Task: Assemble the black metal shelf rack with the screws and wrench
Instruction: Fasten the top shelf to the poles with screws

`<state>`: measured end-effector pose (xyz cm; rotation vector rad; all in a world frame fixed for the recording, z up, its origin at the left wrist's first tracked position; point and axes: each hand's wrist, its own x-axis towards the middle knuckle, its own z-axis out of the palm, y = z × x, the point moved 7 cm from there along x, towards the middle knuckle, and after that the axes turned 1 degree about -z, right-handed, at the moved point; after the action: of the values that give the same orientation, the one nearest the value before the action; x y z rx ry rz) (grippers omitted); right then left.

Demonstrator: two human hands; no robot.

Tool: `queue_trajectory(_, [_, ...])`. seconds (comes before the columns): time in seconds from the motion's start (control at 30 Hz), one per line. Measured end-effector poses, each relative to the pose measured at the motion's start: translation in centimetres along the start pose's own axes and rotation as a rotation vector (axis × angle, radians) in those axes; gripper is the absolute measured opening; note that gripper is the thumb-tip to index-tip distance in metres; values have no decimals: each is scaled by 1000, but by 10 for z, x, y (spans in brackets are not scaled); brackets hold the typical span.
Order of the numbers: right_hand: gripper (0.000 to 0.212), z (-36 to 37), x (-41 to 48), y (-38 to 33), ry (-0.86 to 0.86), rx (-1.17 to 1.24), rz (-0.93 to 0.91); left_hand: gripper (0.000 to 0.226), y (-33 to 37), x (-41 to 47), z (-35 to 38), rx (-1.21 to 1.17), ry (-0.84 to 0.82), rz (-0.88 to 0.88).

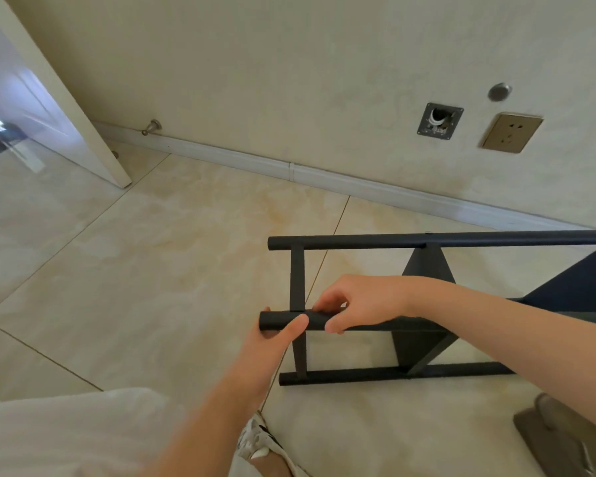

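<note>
Pale cloth (59, 438) fills the lower left corner, nearest the viewer, with a patterned shoe (255, 438) on the floor beside it. Two bare forearms reach forward from there.

The left hand (272, 342) grips the free end of a black tube (277, 321), fingers curled beneath it and thumb lying along the top. The right hand (365, 301) comes in from the right and pinches the same tube just beside the left thumb, where a thin crossbar (297, 280) meets it. Whether a screw sits under the fingertips cannot be told.

This tube belongs to the rack (424, 270), which lies on its side on the tiled floor (152, 270). Its long axis runs left to right across the view, with the open ends at the left and the body running out of view to the right. A second tube (427, 239) lies beyond the hands and a third (358, 375) rests on the tiles nearer the viewer; the crossbar spans all three. The left hand is nearer the free end, the right nearer the joint, so the joint work probably falls to the right hand.

No screws or wrench are in view. A grey object (561, 438), too blurred to name, lies at lower right. Beyond are a cream wall (289, 80), a socket (511, 132) and, far left, a door (66, 98).
</note>
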<state>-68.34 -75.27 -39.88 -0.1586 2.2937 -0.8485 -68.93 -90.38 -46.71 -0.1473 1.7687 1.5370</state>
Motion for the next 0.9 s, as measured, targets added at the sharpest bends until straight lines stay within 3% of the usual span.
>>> queue_trajectory(0.03, [25, 0, -2, 2, 10, -49, 20, 57, -2, -2, 8, -65, -21, -16])
queue_trajectory(0.07, [25, 1, -4, 5, 19, -98, 49, 54, -3, -4, 14, -130, -38, -21])
queue_trajectory(0.23, [42, -8, -36, 26, 142, -193, 163, 101, -8, -1, 28, -376, 52, -109])
queue_trajectory(0.3, [46, -13, -53, 35, 202, -271, 188, 98, -9, 1, 31, -407, 80, -170])
queue_trajectory(0.4, [37, -19, -75, 47, 240, -424, 241, 90, -7, 3, 30, -390, 144, -169])
queue_trajectory(0.57, [28, -21, -90, 53, 247, -458, 253, 77, 3, -2, 34, -358, 150, -107])
queue_trajectory(0.9, [32, -51, -109, 45, 396, -433, 218, 102, 61, -3, 32, -139, 186, 86])
